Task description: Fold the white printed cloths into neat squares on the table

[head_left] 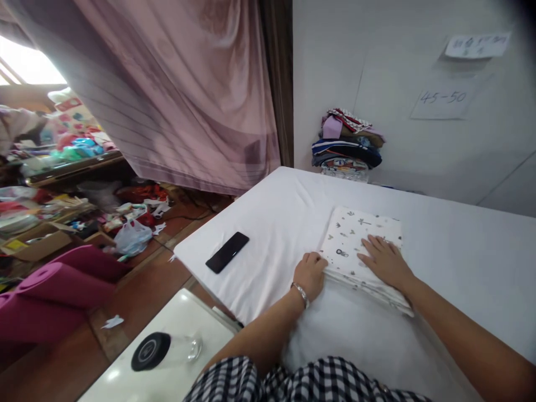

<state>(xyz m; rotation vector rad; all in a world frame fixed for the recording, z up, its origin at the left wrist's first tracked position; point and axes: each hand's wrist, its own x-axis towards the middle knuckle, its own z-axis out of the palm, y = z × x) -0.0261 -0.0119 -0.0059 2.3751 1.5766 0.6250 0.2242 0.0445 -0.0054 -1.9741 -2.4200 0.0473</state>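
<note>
Checked clothes (330, 382) nearest cam. Folded print cloth (345, 231) on white worktop (259, 285), right of phone (227, 252). L hand (310, 273): fingers curled at cloth's near-left corner, can't tell if gripping. R hand (386, 261) open, flat on cloth's right side. Fabric pile (347, 148) far side, nr wall (377, 50).

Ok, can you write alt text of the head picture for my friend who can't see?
A person's right hand lies flat on a folded, patterned white cloth, the left hand at its near-left corner, on a white table. A black phone lies to the left; beyond are a pink curtain and a stack of fabrics.
</note>
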